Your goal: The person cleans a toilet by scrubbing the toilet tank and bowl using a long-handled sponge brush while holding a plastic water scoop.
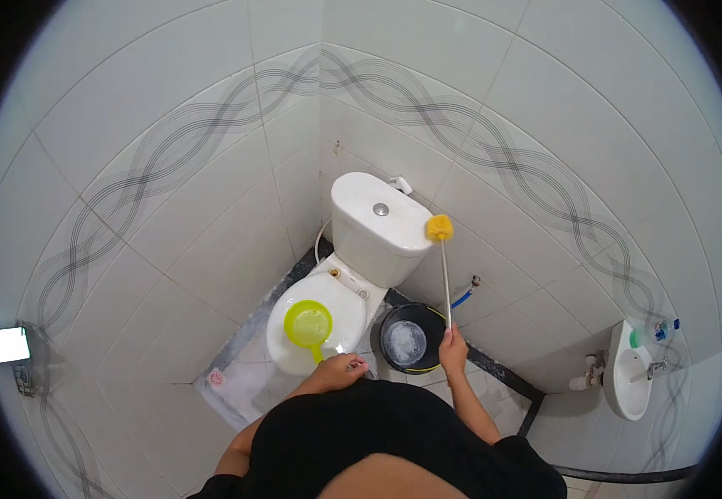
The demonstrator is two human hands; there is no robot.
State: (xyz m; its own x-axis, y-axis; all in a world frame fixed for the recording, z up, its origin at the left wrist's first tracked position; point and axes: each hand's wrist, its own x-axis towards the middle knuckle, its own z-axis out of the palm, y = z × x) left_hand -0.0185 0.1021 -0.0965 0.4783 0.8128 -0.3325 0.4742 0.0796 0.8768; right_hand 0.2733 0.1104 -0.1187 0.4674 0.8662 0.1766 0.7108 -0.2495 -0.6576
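In the head view my right hand point(453, 350) is wrapped around the thin pale handle of a long-handled brush point(446, 279). Its round yellow head points up and appears in front of the cistern's right end. My left hand point(342, 371) is curled in front of the toilet seat lid point(347, 308); whatever it may hold is hidden. Over the closed lid appears a lime-green water dipper point(308, 323), its handle pointing toward my left hand, which covers the handle's end. Between my hands, on the floor, stands a black bucket point(387, 353) with foamy water inside.
The white toilet cistern point(381, 220) stands in the tiled corner. A wall tap point(475, 281) with a blue hose is above the bucket. At right hangs a small washbasin point(628, 387) with a bottle on it. A pink floor drain point(216, 378) lies at left.
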